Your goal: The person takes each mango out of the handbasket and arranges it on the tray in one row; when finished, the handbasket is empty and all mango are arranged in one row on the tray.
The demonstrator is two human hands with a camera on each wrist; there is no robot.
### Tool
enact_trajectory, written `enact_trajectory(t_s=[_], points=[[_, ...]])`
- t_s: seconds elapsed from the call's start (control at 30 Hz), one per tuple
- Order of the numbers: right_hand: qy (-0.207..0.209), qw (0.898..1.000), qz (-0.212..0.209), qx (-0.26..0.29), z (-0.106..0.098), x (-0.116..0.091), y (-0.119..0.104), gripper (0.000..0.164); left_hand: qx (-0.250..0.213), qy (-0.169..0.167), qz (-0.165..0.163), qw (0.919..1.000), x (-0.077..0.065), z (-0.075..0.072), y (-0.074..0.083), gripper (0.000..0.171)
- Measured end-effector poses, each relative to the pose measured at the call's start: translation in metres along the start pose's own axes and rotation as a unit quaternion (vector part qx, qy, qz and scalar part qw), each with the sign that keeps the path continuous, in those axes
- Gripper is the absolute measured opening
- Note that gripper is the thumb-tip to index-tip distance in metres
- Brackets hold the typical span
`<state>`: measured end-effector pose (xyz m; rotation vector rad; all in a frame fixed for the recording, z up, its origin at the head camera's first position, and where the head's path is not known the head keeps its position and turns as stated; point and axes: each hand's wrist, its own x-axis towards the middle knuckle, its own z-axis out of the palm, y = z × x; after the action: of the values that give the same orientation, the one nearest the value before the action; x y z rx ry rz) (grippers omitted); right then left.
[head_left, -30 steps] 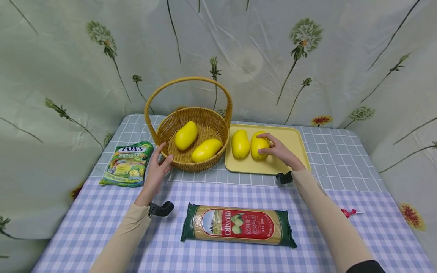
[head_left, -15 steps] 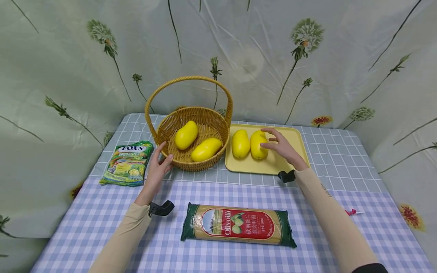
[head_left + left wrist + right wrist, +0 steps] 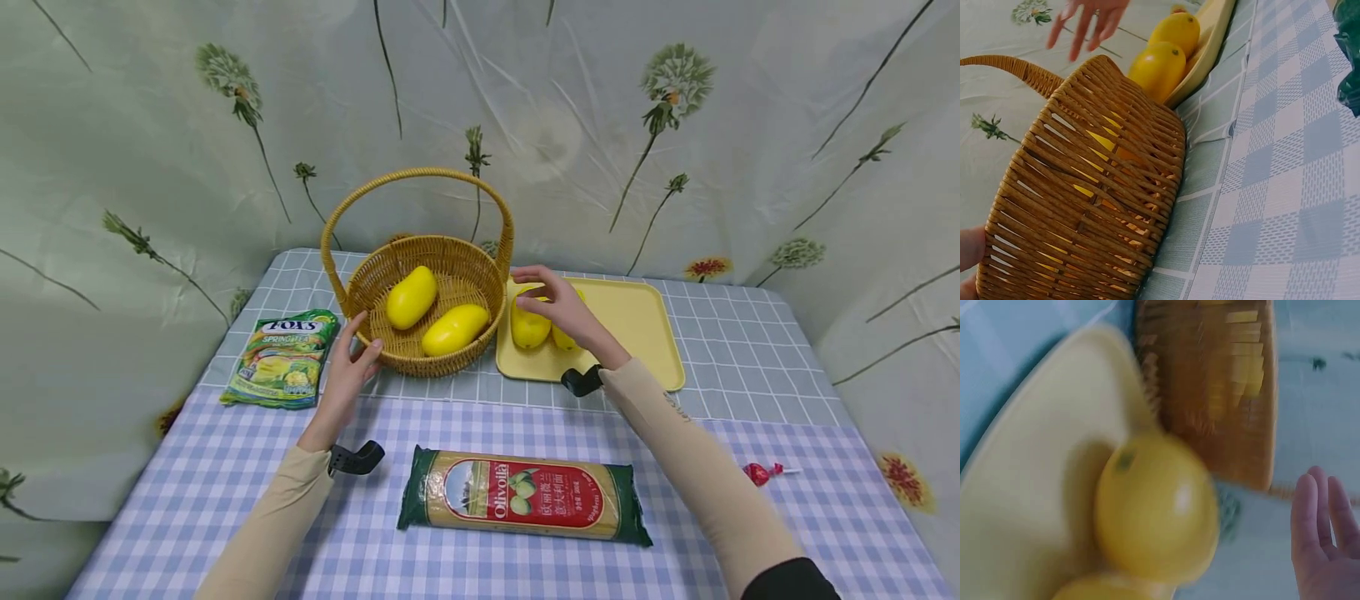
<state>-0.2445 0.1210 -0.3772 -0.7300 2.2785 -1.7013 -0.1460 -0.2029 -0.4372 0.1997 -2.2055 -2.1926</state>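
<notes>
My left hand [image 3: 350, 367] holds the near left rim of a woven basket [image 3: 442, 365] with an arched handle. Two yellow mangoes lie inside, one mango [image 3: 412, 297] at the left and another mango [image 3: 455, 330] nearer the front. Over the left part of the yellow tray [image 3: 637, 333] hovers my right hand [image 3: 558, 304], its fingers apart and nothing between them. Beneath it two more mangoes sit side by side, the left mango [image 3: 530, 327] partly covered and the right one mostly hidden. In the right wrist view the right hand [image 3: 1325, 537] is clear of the near mango [image 3: 1157, 509].
A green Fox's candy bag [image 3: 283, 358] lies left of the basket. Nearer the front is an Olivoilà spaghetti pack [image 3: 523, 496]. A red lollipop [image 3: 761, 473] lies at the right, beyond my right forearm. A floral curtain [image 3: 555, 125] backs the table.
My right hand has let go of the right mango on the tray, lifted away, then swung left over the left mango. My left hand stays at the basket rim.
</notes>
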Motion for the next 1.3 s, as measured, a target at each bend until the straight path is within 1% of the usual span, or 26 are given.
enact_trajectory(t_s=[0.07, 0.17, 0.27, 0.4, 0.53, 0.63, 0.73, 0.87, 0.97, 1.07, 1.17, 1.23, 1.3], points=[[-0.02, 1.0, -0.002, 0.0, 0.011, 0.008, -0.004, 0.043, 0.0, 0.001, -0.002, 1.0, 0.001, 0.001, 0.0, 0.061], [-0.053, 0.999, 0.008, -0.011, 0.026, 0.019, -0.01, 0.043, 0.0, 0.0, -0.007, 1.0, 0.001, 0.001, 0.0, 0.061], [-0.091, 0.995, 0.024, -0.039, 0.038, 0.03, -0.015, 0.045, -0.001, -0.002, -0.012, 0.9999, 0.001, 0.002, 0.002, 0.062], [-0.141, 0.984, 0.044, -0.097, 0.049, 0.042, -0.019, 0.049, -0.008, -0.006, -0.015, 0.9998, -0.003, 0.004, 0.012, 0.062], [-0.171, 0.971, 0.057, -0.159, 0.059, 0.051, -0.023, 0.052, -0.006, -0.008, -0.019, 0.9998, -0.01, 0.007, 0.024, 0.061], [-0.172, 0.965, 0.053, -0.191, 0.068, 0.056, -0.024, 0.053, -0.002, -0.006, -0.024, 0.9997, -0.013, 0.008, 0.028, 0.061], [-0.153, 0.963, 0.047, -0.215, 0.078, 0.06, -0.021, 0.052, -0.004, -0.005, -0.027, 0.9996, -0.014, 0.008, 0.03, 0.061], [-0.113, 0.965, 0.073, -0.224, 0.09, 0.06, -0.018, 0.05, 0.003, -0.003, -0.029, 0.9996, -0.014, 0.008, 0.029, 0.06], [-0.098, 0.965, 0.092, -0.224, 0.096, 0.06, -0.017, 0.05, 0.004, -0.002, -0.027, 0.9996, -0.011, 0.007, 0.025, 0.061], [-0.112, 0.96, 0.096, -0.239, 0.099, 0.062, -0.018, 0.051, 0.004, 0.001, -0.024, 0.9997, -0.006, 0.004, 0.015, 0.061], [-0.139, 0.951, 0.102, -0.256, 0.1, 0.065, -0.018, 0.052, 0.013, 0.005, -0.019, 0.9997, 0.0, 0.001, 0.005, 0.061], [-0.153, 0.945, 0.103, -0.269, 0.101, 0.066, -0.018, 0.053, 0.019, 0.007, -0.015, 0.9997, 0.001, 0.001, 0.002, 0.061], [-0.159, 0.943, 0.102, -0.275, 0.101, 0.067, -0.018, 0.053, 0.021, 0.007, -0.012, 0.9997, 0.001, 0.0, 0.001, 0.061]])
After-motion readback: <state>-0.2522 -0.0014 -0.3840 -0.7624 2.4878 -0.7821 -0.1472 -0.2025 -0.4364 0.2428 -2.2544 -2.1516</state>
